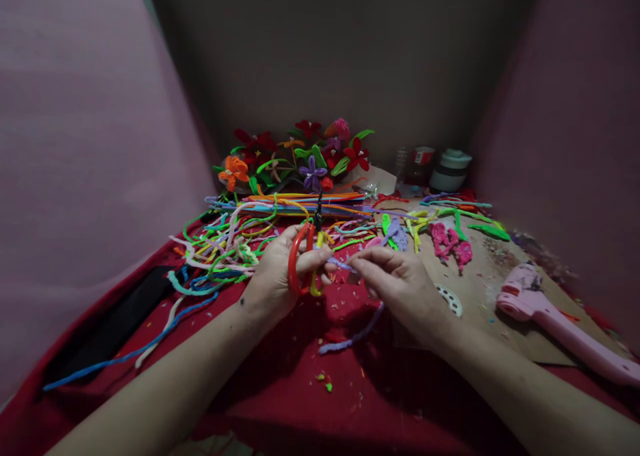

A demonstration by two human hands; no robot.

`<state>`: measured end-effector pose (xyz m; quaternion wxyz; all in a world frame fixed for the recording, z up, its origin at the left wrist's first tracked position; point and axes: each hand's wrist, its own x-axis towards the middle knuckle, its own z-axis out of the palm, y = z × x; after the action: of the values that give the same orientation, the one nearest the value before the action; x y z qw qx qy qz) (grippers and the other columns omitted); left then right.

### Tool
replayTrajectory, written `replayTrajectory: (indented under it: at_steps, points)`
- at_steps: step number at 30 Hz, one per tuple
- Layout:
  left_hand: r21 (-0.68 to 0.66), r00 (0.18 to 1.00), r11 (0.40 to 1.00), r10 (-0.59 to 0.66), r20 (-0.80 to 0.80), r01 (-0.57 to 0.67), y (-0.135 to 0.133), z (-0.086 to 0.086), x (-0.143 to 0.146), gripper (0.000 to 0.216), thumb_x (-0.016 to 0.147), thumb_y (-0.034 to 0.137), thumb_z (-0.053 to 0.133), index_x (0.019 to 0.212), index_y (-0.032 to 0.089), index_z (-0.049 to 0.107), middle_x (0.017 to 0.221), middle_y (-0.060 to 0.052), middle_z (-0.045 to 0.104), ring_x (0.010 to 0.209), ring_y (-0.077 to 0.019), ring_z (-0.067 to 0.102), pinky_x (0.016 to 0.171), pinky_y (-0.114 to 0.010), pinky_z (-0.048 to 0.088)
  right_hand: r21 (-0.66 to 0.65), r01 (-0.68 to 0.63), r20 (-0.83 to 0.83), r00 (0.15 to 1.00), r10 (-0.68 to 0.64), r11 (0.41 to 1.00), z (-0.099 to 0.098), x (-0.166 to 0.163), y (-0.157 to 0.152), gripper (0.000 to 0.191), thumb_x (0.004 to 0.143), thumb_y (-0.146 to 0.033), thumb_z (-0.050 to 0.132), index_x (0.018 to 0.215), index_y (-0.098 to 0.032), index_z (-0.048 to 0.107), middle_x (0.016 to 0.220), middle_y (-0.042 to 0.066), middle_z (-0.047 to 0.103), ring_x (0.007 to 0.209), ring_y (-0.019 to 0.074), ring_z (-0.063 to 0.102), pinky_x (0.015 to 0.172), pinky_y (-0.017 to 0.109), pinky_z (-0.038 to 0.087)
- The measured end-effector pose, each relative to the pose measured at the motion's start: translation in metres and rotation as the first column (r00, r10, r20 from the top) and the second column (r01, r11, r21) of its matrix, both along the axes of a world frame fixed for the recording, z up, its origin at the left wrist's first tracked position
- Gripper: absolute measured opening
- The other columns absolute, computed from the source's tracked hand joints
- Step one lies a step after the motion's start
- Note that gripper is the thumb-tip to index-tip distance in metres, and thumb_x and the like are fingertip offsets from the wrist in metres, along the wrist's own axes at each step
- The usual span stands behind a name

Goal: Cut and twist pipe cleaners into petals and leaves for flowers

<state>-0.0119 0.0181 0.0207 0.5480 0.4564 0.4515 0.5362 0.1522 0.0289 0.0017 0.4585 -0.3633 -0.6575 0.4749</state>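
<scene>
My left hand (273,279) grips red-handled scissors (300,256), whose dark blades point up and away from me. My right hand (395,283) pinches a lilac pipe cleaner (353,336); one end reaches toward the scissors, the other curls down onto the red cloth (300,389). Both hands hover close together over the cloth. A tangle of coloured pipe cleaners (225,243) lies just beyond my left hand.
Pipe-cleaner flowers (300,159) stand at the back. A straight bundle of pipe cleaners (300,206) lies before them. A pink glue gun (550,316) rests on brown cardboard (500,296) at right, with pink pieces (450,243), jars (450,169) behind. Pink walls close both sides.
</scene>
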Motion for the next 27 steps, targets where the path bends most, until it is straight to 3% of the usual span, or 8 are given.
replayTrajectory:
  at_steps: [1,3,6,9,13,18,22,27]
  points:
    - [0.022,1.000,1.000,0.019,-0.013,-0.018,-0.0006,0.0015,0.0003,0.034,0.063,0.017,0.069,0.089,0.016,0.047,0.067,0.002,0.060,0.051,-0.0110,0.058,0.046,-0.020,0.047,-0.135,-0.058,-0.058,0.997,0.050,0.989,0.0016,0.0004,0.0013,0.018,0.078,-0.028,0.054,0.067,-0.017,0.063,0.058,0.000,0.059,0.044,0.0063,0.041,0.042,0.020,0.030]
    - [0.081,0.999,0.996,0.042,-0.032,-0.039,-0.0016,0.0036,0.0012,0.041,0.062,0.017,0.070,0.095,0.017,0.045,0.071,0.002,0.061,0.053,-0.0107,0.059,0.048,-0.020,0.048,-0.351,-0.204,-0.176,0.973,0.150,0.914,0.0028,0.0011,0.0040,0.020,0.075,-0.031,0.058,0.064,-0.015,0.061,0.054,-0.001,0.057,0.037,0.0040,0.033,0.037,0.020,0.021]
    - [0.158,0.998,0.986,0.053,-0.031,-0.047,-0.0023,0.0047,0.0025,0.047,0.061,0.015,0.070,0.099,0.018,0.043,0.074,0.003,0.061,0.055,-0.0094,0.059,0.052,-0.019,0.048,-0.480,-0.336,-0.299,0.931,0.209,0.811,0.0010,0.0010,0.0068,0.016,0.068,-0.028,0.065,0.063,-0.014,0.059,0.051,-0.002,0.056,0.034,0.0031,0.033,0.035,0.019,0.017]
    - [0.170,0.999,0.985,0.036,-0.020,-0.032,-0.0018,0.0044,0.0027,0.047,0.061,0.014,0.070,0.099,0.019,0.042,0.075,0.003,0.061,0.056,-0.0090,0.059,0.053,-0.018,0.048,-0.460,-0.305,-0.319,0.933,0.166,0.834,-0.0005,0.0002,0.0071,0.015,0.066,-0.027,0.067,0.063,-0.014,0.061,0.050,-0.002,0.055,0.035,0.0029,0.033,0.036,0.019,0.017]
    - [0.163,0.999,0.986,0.033,-0.012,-0.031,0.0005,0.0034,0.0007,0.047,0.061,0.014,0.070,0.099,0.019,0.043,0.073,0.003,0.060,0.053,-0.0084,0.057,0.051,-0.018,0.047,-0.379,-0.185,-0.243,0.965,0.096,0.907,0.0018,0.0001,0.0057,0.013,0.066,-0.025,0.066,0.060,-0.015,0.062,0.047,-0.004,0.051,0.039,0.0038,0.033,0.039,0.020,0.019]
    - [0.164,1.000,0.986,-0.010,-0.003,0.010,0.0017,0.0026,0.0003,0.046,0.062,0.015,0.071,0.098,0.019,0.043,0.067,0.004,0.058,0.049,-0.0091,0.056,0.046,-0.019,0.046,-0.287,-0.092,-0.158,0.986,0.047,0.953,0.0036,0.0003,0.0039,0.014,0.068,-0.023,0.064,0.056,-0.015,0.061,0.048,-0.005,0.047,0.042,0.0046,0.032,0.041,0.021,0.021]
    - [0.085,0.997,0.994,-0.068,0.022,0.066,-0.0001,0.0030,0.0035,0.045,0.062,0.018,0.072,0.097,0.019,0.043,0.067,0.004,0.059,0.047,-0.0101,0.055,0.041,-0.020,0.044,-0.245,-0.120,-0.093,0.991,0.100,0.962,0.0013,-0.0007,0.0023,0.019,0.071,-0.029,0.063,0.059,-0.015,0.062,0.047,-0.005,0.043,0.043,0.0050,0.030,0.041,0.022,0.020]
    - [0.040,0.993,0.992,-0.117,-0.022,0.118,-0.0019,0.0034,0.0046,0.028,0.069,0.024,0.066,0.084,0.018,0.044,0.056,0.004,0.057,0.038,-0.0081,0.049,0.037,-0.019,0.039,-0.250,-0.166,-0.117,0.983,0.141,0.954,0.0017,-0.0002,0.0008,0.024,0.074,-0.036,0.061,0.061,-0.016,0.062,0.047,-0.007,0.035,0.042,0.0047,0.023,0.040,0.023,0.016]
